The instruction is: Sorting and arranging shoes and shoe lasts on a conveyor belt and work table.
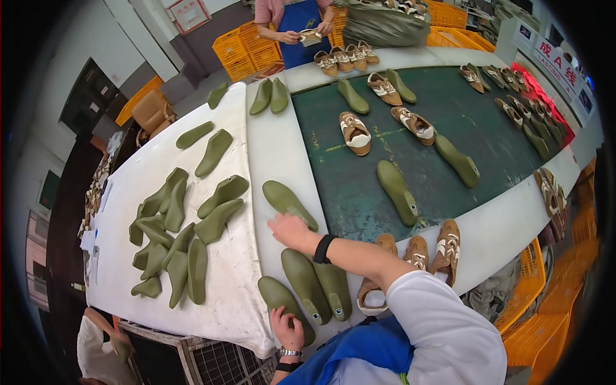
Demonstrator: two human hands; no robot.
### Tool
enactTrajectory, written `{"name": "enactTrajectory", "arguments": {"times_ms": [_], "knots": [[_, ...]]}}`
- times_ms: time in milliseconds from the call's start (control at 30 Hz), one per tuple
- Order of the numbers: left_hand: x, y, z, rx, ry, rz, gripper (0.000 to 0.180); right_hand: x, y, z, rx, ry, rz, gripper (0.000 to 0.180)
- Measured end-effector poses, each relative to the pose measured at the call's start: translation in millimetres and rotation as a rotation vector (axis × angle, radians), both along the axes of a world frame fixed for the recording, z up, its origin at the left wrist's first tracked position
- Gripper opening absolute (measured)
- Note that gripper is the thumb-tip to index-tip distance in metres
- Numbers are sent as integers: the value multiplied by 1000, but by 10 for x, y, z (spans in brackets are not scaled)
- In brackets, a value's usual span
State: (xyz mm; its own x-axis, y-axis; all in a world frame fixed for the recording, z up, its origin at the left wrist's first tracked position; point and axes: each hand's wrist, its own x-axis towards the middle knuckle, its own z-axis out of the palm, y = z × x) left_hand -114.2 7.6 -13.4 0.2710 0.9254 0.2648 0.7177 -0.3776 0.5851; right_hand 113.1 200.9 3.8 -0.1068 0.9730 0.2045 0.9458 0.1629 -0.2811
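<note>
The right hand (pixel 293 231) reaches leftward over the near end of a green shoe last (pixel 285 197) on the white tabletop (pixel 273 149), fingers slightly parted, though I can't tell whether they grip it; the left hand (pixel 287 326) curls its fingers over the side of another last (pixel 274 292) by the near edge. Across the room-side end, a grey-green sack (pixel 385 27) shows shoes (pixel 410 6) at its top, beside orange crates (pixel 446 14). Bare white surface runs from the right hand's last up to a far pair of lasts (pixel 269 96).
</note>
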Motion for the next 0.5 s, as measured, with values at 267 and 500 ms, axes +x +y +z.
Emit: {"name": "enactTrajectory", "arguments": {"times_ms": [267,500], "knots": [[-43,-5,-10,-18,-59,-3,7,400,377,-1,175,-254,-369,24],[-58,36,-54,-8,-62,-4,6,749,355,-192,-168,-27,-480,33]]}}
